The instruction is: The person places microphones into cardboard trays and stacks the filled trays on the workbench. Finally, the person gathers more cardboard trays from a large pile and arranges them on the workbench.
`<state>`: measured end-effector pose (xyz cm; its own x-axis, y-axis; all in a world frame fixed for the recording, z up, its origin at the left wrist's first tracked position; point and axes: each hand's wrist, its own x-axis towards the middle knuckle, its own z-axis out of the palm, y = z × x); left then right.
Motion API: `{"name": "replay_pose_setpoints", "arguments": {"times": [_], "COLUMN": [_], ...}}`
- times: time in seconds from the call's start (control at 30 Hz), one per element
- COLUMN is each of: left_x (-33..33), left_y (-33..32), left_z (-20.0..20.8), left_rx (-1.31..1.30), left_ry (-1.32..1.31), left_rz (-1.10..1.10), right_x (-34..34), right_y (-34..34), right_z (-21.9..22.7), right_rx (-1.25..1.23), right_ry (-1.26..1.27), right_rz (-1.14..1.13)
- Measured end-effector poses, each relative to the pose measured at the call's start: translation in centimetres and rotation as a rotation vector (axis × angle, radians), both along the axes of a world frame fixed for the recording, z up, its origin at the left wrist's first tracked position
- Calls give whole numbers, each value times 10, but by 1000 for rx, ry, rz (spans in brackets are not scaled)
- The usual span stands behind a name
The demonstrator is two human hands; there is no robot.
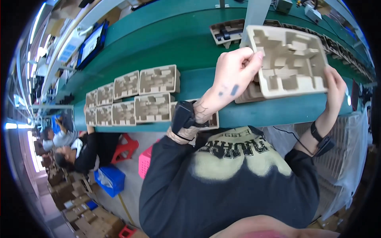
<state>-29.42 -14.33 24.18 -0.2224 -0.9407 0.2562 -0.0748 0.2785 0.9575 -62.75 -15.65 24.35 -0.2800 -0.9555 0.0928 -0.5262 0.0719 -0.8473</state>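
Note:
A beige moulded pulp tray with shaped compartments is raised over the green bench, tilted so its inside shows. My left hand is closed on its left edge, the thumb on the rim. At the lower right corner my right hand grips the same tray, its fingers partly hidden behind it. Below the held tray, more stacked pulp trays show partly, mostly covered by it and my left hand. Two rows of similar trays stand on the bench to the left. One tray lies partly behind my left forearm.
Beyond my hands a pulp tray holds a black part, beside a pale upright post. Further filled trays line the far right. A screen stands at the far left of the green bench. Other people sit along the left side, near a red stool.

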Motion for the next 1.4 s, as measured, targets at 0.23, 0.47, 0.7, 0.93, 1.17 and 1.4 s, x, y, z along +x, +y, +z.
{"name": "replay_pose_setpoints", "arguments": {"times": [0.23, 0.47, 0.7, 0.93, 1.17, 1.4], "left_x": [19, 211, 173, 138, -10, -26], "left_y": [-9, 43, 0, -29, -23, -19], "left_z": [12, -35, -198, -263, -35, -9], "left_rx": [-239, -2, -32, -113, 277, 298], "left_ry": [15, -147, -536, -1020, -47, -198], "left_rz": [208, 858, 802, 664, 133, -37], "right_x": [34, 114, 31, -12, 13, -9], "right_y": [36, 32, -6, -13, -32, -3], "right_z": [28, -11, -68, -95, -66, -27], "right_rx": [-519, -413, -535, -199, -185, -395], "right_ry": [-511, -187, 291, 128, -138, -254], "right_rz": [198, 1541, -68, 31, 107, -13]}}
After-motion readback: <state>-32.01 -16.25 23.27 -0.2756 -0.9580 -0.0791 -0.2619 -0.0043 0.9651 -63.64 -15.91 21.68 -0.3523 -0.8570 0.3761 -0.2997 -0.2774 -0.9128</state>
